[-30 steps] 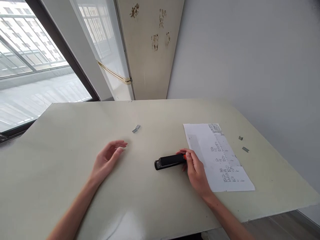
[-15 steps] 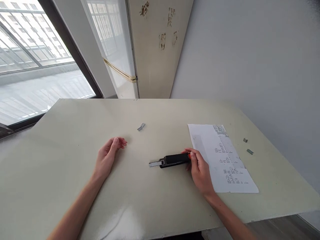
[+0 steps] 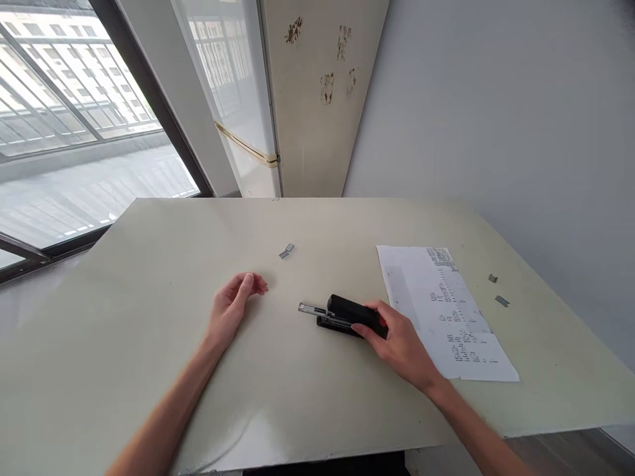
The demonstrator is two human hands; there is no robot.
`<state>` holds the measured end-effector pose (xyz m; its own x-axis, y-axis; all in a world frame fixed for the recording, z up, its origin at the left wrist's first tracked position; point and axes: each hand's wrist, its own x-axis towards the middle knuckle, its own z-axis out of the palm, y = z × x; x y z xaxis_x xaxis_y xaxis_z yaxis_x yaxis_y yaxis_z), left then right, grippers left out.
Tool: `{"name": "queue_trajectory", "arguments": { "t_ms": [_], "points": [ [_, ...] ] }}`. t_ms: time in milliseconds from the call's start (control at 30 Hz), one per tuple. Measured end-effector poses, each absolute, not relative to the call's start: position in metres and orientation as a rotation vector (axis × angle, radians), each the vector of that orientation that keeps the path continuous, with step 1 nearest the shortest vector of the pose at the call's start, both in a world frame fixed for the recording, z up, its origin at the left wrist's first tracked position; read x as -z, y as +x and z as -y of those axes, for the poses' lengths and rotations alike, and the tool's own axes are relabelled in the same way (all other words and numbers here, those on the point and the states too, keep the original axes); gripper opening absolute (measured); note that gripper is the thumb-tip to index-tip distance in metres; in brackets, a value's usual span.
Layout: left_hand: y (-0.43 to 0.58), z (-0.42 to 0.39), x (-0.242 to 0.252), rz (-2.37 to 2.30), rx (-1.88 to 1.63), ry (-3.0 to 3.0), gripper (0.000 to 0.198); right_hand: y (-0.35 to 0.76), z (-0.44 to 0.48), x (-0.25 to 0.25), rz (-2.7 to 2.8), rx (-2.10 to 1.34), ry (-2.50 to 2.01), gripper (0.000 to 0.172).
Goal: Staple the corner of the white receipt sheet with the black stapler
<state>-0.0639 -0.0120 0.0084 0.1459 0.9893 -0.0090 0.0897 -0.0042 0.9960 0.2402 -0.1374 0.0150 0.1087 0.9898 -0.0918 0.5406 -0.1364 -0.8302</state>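
Tray [image 3: 312, 309] drawn out, far staples [image 3: 286, 251] lying loose; right grip [image 3: 370, 318] pinches stapler [image 3: 340, 307], left grip [image 3: 254, 284] closure indeterminable.

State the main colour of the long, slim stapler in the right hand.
Black: the long, slim stapler shows best in the head view.

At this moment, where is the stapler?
In the head view, the stapler is just right of centre, in the right hand, left of the paper.
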Motion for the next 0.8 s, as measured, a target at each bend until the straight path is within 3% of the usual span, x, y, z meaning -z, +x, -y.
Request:
{"name": "queue_trajectory", "arguments": {
  "t_ms": [367, 633, 800],
  "points": [
    [0.029, 0.048, -0.03, -0.532, -0.785, 0.245, 0.043, 0.21, 0.166, -0.033, 0.529, -1.809, -1.375, 0.051],
    [0.035, 0.048, -0.034, -0.644, -0.815, 0.025, 0.028, 0.206, 0.173, -0.025, 0.357, -1.955, -1.231, 0.048],
    [0.024, 0.04, -0.015, -0.812, -0.948, 0.524, 0.027, 0.21, 0.178, -0.033, 0.657, -1.737, -1.44, 0.052]
  ]
}}
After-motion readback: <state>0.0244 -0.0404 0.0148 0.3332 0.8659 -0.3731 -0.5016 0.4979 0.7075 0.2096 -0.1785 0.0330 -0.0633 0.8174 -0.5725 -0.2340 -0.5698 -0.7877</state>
